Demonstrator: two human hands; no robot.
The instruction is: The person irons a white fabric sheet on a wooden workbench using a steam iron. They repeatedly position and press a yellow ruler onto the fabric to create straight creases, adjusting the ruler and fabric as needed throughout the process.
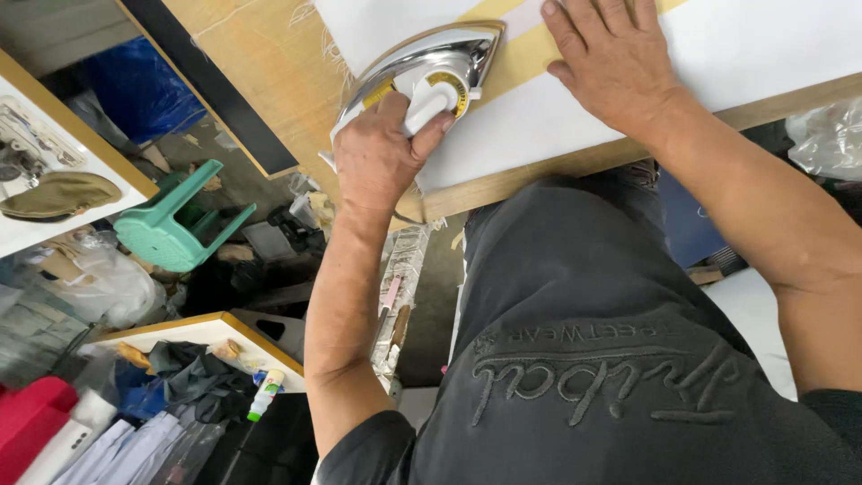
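The view looks straight down the wearer's body. Nearest the camera, filling the lower right of the frame, is the wearer's dark grey shirt [593, 359] with raised stitching across it. From it two bare forearms run upward toward the table.

At lower left, on the floor, lie a red bundle [31, 418], folded pale cloth [117, 445], a small white bottle with a green cap [266, 393] and a wooden-edged board [193, 332] carrying dark fabric. Above these, at mid left, a green plastic stool [175, 224] lies tipped on its side, and a white shelf [36, 229] at the left edge carries an olive cap [58, 195].

In the upper half, the wooden table [269, 81] crosses the frame at a slant, covered on the right by white fabric [763, 45]. A tan strip [530, 54] lies across the fabric between the two hands.

The left hand [382, 153], at upper centre, is closed around the white handle of the electric iron [431, 76]. The iron rests flat on the table at the fabric's left border, its chrome nose pointing toward the upper right; a yellow dial shows beside the handle.

The right hand [611, 58], at upper centre right, lies open and flat, palm down, pressing on the white fabric just beside the iron, fingers reaching past the top edge.

A crumpled clear plastic bag [826, 135] sits at the right edge below the table.
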